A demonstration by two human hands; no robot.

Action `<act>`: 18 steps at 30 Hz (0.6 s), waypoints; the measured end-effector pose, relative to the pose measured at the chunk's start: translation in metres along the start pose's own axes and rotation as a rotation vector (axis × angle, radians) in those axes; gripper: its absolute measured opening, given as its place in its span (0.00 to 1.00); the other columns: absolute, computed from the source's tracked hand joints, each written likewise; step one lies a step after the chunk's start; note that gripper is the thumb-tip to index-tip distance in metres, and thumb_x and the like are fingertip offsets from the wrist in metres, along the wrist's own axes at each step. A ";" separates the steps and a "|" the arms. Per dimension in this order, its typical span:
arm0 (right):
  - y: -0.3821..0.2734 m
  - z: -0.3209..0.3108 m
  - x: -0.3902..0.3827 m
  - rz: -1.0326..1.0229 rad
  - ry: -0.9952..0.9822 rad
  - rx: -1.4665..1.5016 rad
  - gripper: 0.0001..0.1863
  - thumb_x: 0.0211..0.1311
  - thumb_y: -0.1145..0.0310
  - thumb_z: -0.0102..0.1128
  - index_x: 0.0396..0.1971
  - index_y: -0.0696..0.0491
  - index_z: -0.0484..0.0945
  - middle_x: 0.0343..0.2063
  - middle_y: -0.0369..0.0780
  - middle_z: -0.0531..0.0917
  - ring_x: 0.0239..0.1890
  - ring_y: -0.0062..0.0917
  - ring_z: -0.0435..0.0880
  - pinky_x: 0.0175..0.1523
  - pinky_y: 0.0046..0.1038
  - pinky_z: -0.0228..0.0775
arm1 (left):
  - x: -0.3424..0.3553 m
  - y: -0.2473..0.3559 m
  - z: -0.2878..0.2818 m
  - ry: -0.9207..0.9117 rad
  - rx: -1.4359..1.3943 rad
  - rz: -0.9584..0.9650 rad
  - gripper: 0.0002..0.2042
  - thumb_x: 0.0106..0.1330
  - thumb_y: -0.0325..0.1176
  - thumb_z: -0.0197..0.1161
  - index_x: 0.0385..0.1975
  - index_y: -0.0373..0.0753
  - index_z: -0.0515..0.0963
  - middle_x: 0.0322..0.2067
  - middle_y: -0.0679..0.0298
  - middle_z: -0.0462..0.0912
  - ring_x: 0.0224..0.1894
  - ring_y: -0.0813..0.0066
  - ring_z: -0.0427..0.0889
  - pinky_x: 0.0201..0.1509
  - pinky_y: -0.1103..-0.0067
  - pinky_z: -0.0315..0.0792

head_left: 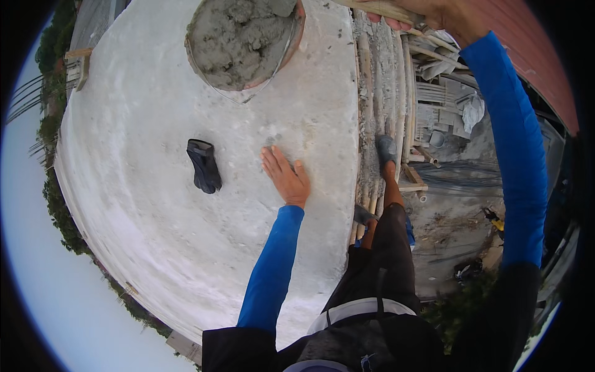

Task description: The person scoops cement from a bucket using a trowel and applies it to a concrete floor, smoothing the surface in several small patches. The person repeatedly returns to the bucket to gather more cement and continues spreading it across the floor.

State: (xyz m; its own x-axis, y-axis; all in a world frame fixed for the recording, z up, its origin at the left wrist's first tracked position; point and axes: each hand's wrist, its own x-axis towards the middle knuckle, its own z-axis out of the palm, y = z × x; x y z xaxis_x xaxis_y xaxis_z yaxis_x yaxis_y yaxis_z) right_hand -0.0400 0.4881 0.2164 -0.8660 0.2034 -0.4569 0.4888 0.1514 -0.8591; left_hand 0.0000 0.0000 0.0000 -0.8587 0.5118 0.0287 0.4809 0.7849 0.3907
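My left hand (288, 177) lies flat on the pale concrete slab (155, 248), its fingers stretched out and nothing in it. At the top edge, my right hand (437, 13) is closed round a light-brown wooden pole (387, 8), with fingertips showing beneath it; part of that hand and the pole is cut off by the frame. Beyond my left hand stands a bucket (242, 43) filled with wet grey mortar, its thin wire handle hanging down over the near side. Left of my hand lies a black, sock-like cloth thing (204, 166), apart from it.
My feet (385, 149) stand on narrow bamboo poles (367, 93) along the slab's right edge. Lower down to the right is ground with planks, pipes and rubble (458, 149). A reddish metal roof (533, 43) is at upper right. Rebar (25, 99) sticks out at far left.
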 end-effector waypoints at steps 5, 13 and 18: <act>0.064 0.019 0.003 -0.139 -0.018 0.268 0.14 0.72 0.63 0.70 0.44 0.60 0.86 0.28 0.41 0.88 0.22 0.20 0.83 0.23 0.25 0.73 | -0.002 0.006 0.000 0.005 0.013 0.002 0.38 0.84 0.55 0.42 0.82 0.30 0.51 0.82 0.38 0.46 0.84 0.37 0.43 0.85 0.48 0.39; 0.130 0.051 -0.007 -0.222 -0.079 0.485 0.26 0.70 0.55 0.73 0.59 0.54 0.79 0.33 0.43 0.89 0.18 0.13 0.83 0.22 0.13 0.75 | -0.002 0.002 0.002 0.001 0.053 0.016 0.38 0.85 0.55 0.41 0.82 0.30 0.51 0.82 0.37 0.45 0.84 0.35 0.42 0.85 0.47 0.39; 0.157 0.073 -0.033 -0.260 -0.080 0.649 0.26 0.68 0.56 0.75 0.59 0.56 0.80 0.32 0.42 0.89 0.18 0.13 0.83 0.22 0.15 0.75 | -0.003 0.003 0.001 0.006 0.046 0.021 0.38 0.85 0.54 0.42 0.82 0.30 0.50 0.82 0.37 0.44 0.84 0.35 0.41 0.85 0.48 0.39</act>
State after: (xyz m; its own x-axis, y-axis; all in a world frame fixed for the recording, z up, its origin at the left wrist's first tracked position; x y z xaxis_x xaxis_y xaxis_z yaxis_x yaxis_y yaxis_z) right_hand 0.0579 0.4346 0.0799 -0.9633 0.1636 -0.2126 0.1249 -0.4278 -0.8952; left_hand 0.0045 0.0014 0.0003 -0.8495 0.5260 0.0417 0.5059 0.7895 0.3475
